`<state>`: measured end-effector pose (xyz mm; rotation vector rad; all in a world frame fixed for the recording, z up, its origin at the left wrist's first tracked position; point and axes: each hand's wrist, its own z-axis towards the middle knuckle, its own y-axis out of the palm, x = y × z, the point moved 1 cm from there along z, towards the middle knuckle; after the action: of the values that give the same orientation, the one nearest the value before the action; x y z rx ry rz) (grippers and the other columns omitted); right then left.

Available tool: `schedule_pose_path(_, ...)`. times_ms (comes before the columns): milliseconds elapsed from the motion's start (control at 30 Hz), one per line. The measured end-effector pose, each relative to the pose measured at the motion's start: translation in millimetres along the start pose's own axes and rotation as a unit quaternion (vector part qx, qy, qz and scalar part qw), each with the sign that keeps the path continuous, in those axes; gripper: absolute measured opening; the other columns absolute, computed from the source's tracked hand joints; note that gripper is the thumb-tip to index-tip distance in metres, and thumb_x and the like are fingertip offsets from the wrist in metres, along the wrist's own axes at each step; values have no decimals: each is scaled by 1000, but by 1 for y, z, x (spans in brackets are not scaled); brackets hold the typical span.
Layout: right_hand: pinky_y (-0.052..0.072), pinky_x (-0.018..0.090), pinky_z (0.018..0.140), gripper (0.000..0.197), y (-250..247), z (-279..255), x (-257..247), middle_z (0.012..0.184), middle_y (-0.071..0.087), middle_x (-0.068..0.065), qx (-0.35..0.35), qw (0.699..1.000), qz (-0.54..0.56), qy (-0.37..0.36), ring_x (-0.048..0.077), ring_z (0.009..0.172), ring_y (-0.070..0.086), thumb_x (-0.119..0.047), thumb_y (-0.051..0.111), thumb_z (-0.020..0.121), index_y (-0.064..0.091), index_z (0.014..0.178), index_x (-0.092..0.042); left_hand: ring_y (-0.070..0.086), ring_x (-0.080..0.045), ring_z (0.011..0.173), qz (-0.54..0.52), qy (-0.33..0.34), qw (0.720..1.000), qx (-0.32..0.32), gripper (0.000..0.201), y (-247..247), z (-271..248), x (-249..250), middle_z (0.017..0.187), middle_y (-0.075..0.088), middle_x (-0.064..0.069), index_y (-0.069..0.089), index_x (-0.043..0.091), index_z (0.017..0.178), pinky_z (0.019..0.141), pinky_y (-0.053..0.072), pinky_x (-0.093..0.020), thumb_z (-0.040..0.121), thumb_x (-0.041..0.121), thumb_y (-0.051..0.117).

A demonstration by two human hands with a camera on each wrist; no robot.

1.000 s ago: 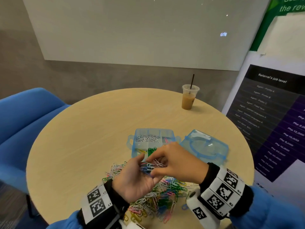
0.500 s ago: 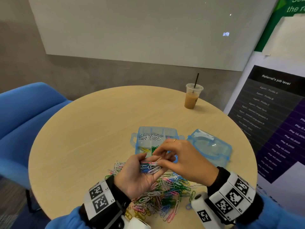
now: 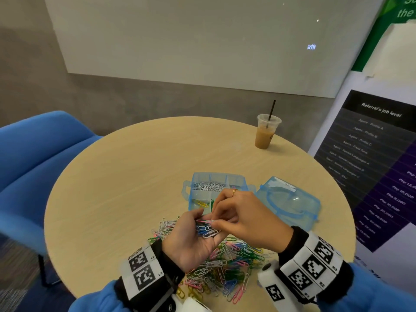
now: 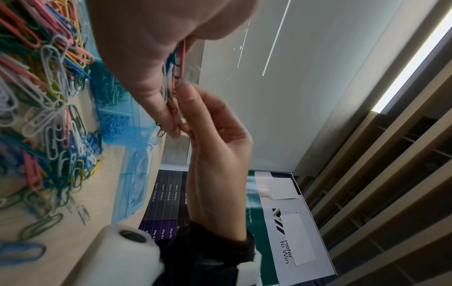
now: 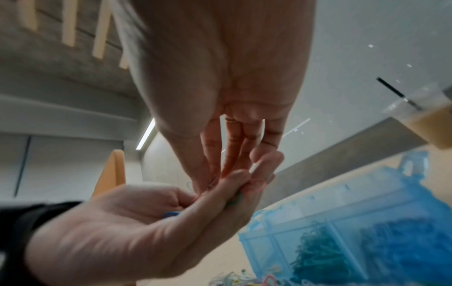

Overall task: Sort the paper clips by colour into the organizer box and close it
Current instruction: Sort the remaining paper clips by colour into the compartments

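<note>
My left hand (image 3: 199, 222) is palm up above the table and cups a small bunch of paper clips (image 3: 209, 231), mostly blue and white. With thumb and forefinger, my right hand (image 3: 213, 221) pinches a pink clip (image 4: 181, 60) at the top of that bunch. A loose pile of mixed-colour clips (image 3: 225, 266) lies under both hands. Just behind them the blue organizer box (image 3: 238, 180) stands open, with white clips (image 3: 207, 185), yellow clips (image 3: 201, 203) and green clips (image 3: 212, 202) in separate compartments. My right hand hides the box's right part.
The box's blue lid (image 3: 288, 201) lies apart, right of the box. An iced coffee cup with a straw (image 3: 266, 134) stands at the far right of the round wooden table (image 3: 135, 176). A blue chair (image 3: 33, 158) is at the left, a poster stand (image 3: 371, 165) at the right.
Both hands have stayed together above the pile. My right fingers have shifted over the bunch in the left palm and now pinch a pink clip.
</note>
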<state>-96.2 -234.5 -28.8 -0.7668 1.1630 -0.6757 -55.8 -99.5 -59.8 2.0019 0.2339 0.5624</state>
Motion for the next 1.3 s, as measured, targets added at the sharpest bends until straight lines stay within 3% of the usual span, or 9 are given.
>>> schedule_pose_path(133, 48, 24, 67, 4, -3, 0, 1, 86, 63, -4, 18, 998, 45, 40, 9, 76, 61, -25, 75, 80, 75, 79, -21, 66, -34, 82, -37, -4, 999, 12, 62, -3, 2, 0, 102, 65, -30, 64, -22, 90, 68, 56, -52, 105, 27, 28)
schedule_pose_path(300, 38, 13, 59, 6, -5, 2, 7, 83, 65, -1, 2, 991, 99, 86, -2, 62, 53, -23, 76, 81, 75, 81, -17, 66, -36, 85, -53, 6, 998, 21, 56, -4, 4, 2, 100, 64, -29, 54, -18, 113, 72, 50, -58, 106, 29, 26)
schedule_pose_path(433, 54, 31, 67, 8, -7, 12, 15, 75, 71, 0, 38, 970, 200, 132, 16, 70, 67, -18, 72, 85, 72, 82, -11, 68, -44, 92, -44, 15, 998, 35, 56, -7, 7, 5, 116, 63, -30, 52, -21, 115, 87, 53, -53, 105, 26, 24)
schedule_pose_path(533, 46, 22, 60, 8, -11, 33, 23, 71, 66, -3, 119, 960, 207, 145, 9, 63, 57, -17, 71, 87, 70, 80, -13, 58, -46, 109, -35, 11, 998, 44, 57, -7, 7, 7, 122, 59, -34, 51, -20, 122, 94, 50, -52, 106, 28, 23)
schedule_pose_path(633, 52, 27, 69, 6, -15, 60, 36, 79, 72, 1, 171, 961, 156, 152, 13, 73, 65, -19, 72, 86, 73, 85, -13, 58, -45, 109, -24, 17, 998, 49, 57, -4, 5, 10, 122, 60, -33, 53, -19, 119, 77, 51, -57, 106, 27, 23)
schedule_pose_path(733, 45, 23, 80, 28, -12, 70, 44, 99, 72, 1, 120, 974, 45, 185, 11, 86, 62, -29, 72, 86, 71, 109, -12, 55, -43, 118, -27, 27, 998, 53, 56, -4, 2, 15, 122, 60, -32, 52, -18, 121, 95, 50, -49, 106, 28, 22)
schedule_pose_path(867, 48, 20, 77, 20, -10, 57, 30, 101, 70, -8, 103, 987, 13, 121, 4, 90, 62, -30, 68, 89, 73, 105, -18, 55, -42, 117, -34, 46, 998, 41, 56, -4, -1, 25, 121, 61, -32, 52, -18, 122, 100, 42, -48, 106, 27, 23)
schedule_pose_path(1067, 34, 6, 70, 11, -1, 33, 15, 99, 62, -7, -3, 1000, -10, -12, 3, 91, 55, -29, 71, 86, 76, 84, -20, 56, -40, 117, -38, 45, 998, 23, 58, -5, -1, 27, 123, 58, -34, 51, -19, 120, 76, 48, -61, 106, 29, 21)
schedule_pose_path(1300, 34, 12, 71, 11, -2, 32, 15, 95, 57, -5, -25, 999, -23, -24, 3, 86, 50, -24, 60, 95, 65, 90, -15, 62, -39, 108, -41, 40, 998, 19, 57, -6, 0, 23, 123, 61, -29, 53, -18, 121, 88, 52, -55, 106, 29, 24)
